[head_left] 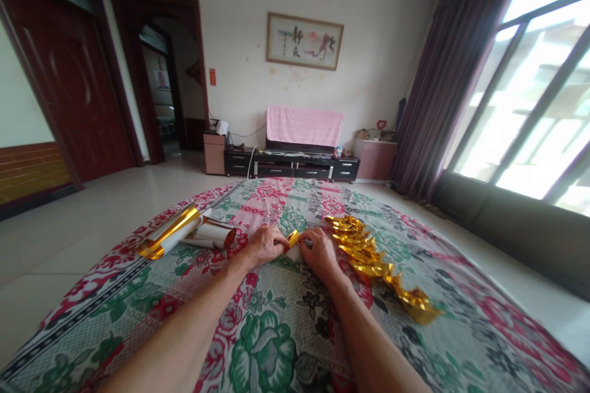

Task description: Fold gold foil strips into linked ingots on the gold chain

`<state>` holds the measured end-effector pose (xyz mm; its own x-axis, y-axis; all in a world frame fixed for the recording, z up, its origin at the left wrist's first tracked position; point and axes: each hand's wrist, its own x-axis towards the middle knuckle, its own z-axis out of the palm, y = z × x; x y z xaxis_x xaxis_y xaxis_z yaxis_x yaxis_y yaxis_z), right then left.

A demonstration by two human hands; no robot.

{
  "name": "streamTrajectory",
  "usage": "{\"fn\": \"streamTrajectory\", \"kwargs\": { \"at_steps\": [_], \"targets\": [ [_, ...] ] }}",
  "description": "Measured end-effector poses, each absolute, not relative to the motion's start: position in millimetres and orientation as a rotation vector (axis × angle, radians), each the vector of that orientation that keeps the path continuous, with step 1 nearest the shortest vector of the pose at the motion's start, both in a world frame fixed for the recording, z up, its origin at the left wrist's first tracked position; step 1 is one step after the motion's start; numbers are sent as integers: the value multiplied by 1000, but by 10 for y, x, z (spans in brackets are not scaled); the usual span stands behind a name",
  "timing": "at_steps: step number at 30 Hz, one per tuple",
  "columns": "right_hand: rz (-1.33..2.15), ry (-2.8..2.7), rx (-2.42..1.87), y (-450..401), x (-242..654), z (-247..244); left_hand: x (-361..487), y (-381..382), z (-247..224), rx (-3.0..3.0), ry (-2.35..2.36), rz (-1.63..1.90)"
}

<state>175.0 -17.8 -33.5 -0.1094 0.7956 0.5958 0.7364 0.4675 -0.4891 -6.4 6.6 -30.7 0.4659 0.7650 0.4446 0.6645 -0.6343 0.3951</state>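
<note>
Between my hands is a small piece of gold foil paper (293, 238), with a pale part below it. My left hand (267, 244) pinches its left side, fingers closed. On the right side my right hand (319, 248) grips it with fingers bent together. Close by on the right, a row of folded gold foil pieces (369, 252) runs diagonally toward the front. Rolled sheets of gold and white foil paper (173, 233) lie on the left of the cloth.
A flowered cloth (262, 350) covers the surface under my hands. Beyond it stand a low black cabinet (295, 171) and a pink cloth (304, 125) over something. A purple curtain (442, 86) hangs at the right by the window.
</note>
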Motion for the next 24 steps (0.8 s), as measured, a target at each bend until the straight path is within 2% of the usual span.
{"fn": "streamTrajectory", "kwargs": {
  "at_steps": [13, 24],
  "targets": [
    [177, -2052, -1065, -233, 1733, -317, -80, 72, -302, 2543, 1484, 932],
    [263, -2189, -1074, -229, 1762, -261, -83, 13, -244, 2550, 1486, 931]
  ]
}}
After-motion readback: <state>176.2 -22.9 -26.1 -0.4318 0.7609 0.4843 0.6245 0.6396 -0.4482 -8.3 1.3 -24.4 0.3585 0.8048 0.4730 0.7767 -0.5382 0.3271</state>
